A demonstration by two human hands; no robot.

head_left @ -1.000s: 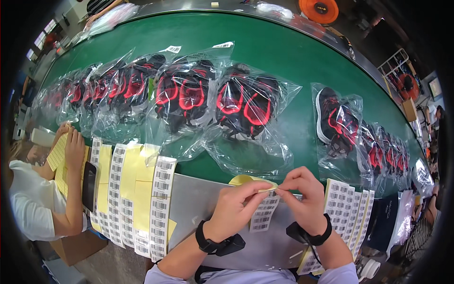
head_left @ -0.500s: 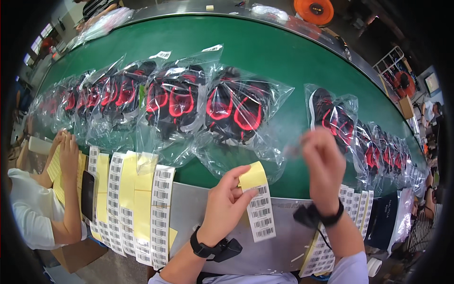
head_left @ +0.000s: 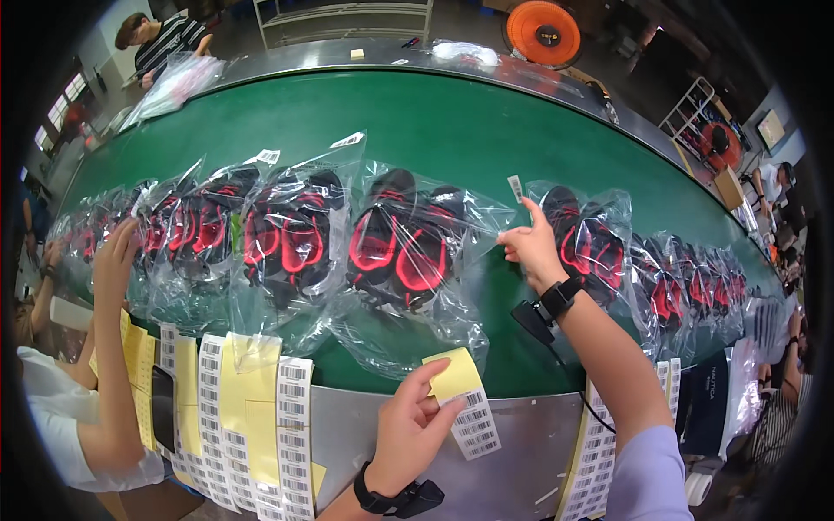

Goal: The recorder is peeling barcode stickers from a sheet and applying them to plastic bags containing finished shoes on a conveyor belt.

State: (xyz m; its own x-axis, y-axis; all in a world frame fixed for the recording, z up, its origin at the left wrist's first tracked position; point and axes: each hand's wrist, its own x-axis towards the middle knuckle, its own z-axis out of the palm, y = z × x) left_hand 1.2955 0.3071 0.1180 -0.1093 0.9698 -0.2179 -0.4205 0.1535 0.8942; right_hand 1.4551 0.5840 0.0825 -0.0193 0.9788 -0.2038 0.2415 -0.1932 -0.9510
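My left hand [head_left: 410, 434] is closed on a strip of barcode labels [head_left: 473, 425], pinched at its curled yellow backing end, over the table's near edge. Farther forward, my right hand [head_left: 540, 252] has its index finger raised, a single small white barcode label [head_left: 515, 187] at the fingertip. Its thumb and other fingers pinch the right corner of a clear plastic bag [head_left: 476, 219], which is drawn taut. Inside that bag lies a pair of black shoes [head_left: 393, 247] with red-edged openings.
More bagged shoes [head_left: 295, 234] line the green surface [head_left: 417, 113] leftward, and others [head_left: 665, 291] rightward. Label sheets [head_left: 252, 408] and a dark phone [head_left: 162, 408] lie near left. A co-worker's arm [head_left: 109, 304] reaches in there; another person [head_left: 169, 43] stands far left. An orange fan [head_left: 543, 35] stands beyond.
My right hand has moved forward and left from above the near edge to the bag's corner, now gripping it, label at the fingertip. The left hand keeps the label strip. The view has tilted up.
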